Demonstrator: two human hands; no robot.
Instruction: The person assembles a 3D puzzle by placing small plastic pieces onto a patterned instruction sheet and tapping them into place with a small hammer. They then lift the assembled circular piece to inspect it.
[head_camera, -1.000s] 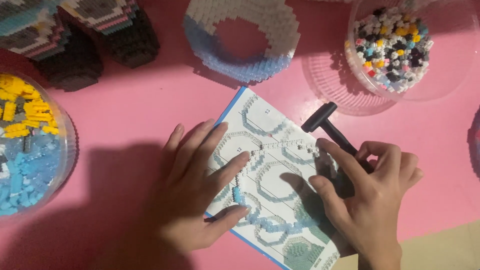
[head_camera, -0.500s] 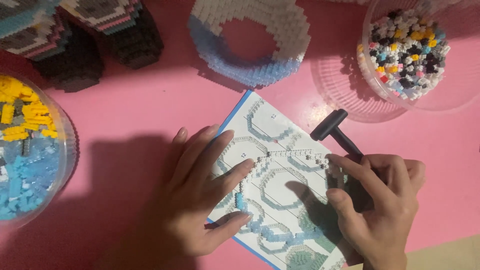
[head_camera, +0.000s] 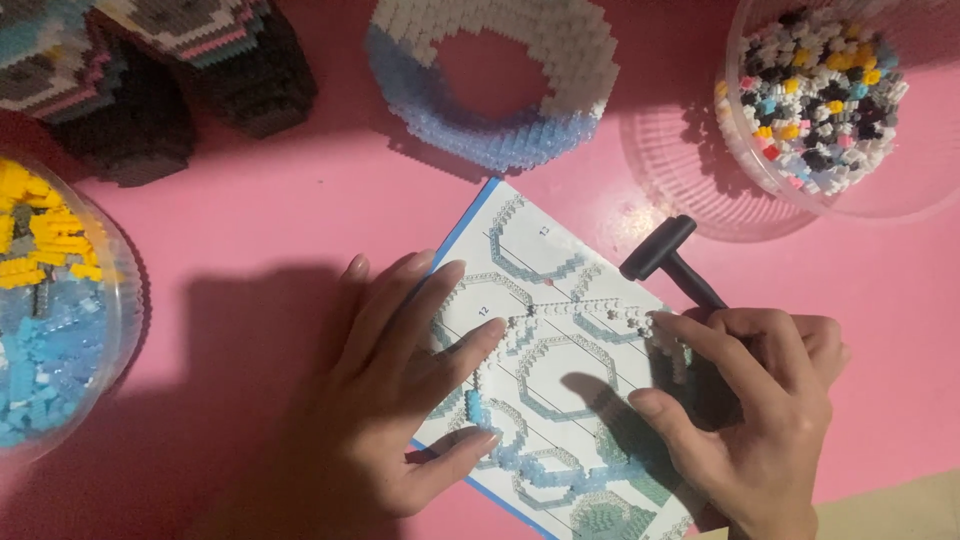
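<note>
Instruction sheet lies on pink table, a thin ring of white and blue bricks laid on it. Left hand rests flat on sheet's left edge, fingers spread, touching the ring, holding nothing. Right hand at sheet's right edge, closed round a black hammer, index tip on the bricks. Tub of mixed bricks above-right of sheet, blue-white brick arch above it

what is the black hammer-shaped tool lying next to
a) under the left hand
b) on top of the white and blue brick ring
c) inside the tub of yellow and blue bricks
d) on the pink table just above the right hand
d: the black hammer-shaped tool lies on the pink table, beside the instruction sheet and just above the right hand, its handle running toward that hand.
</note>
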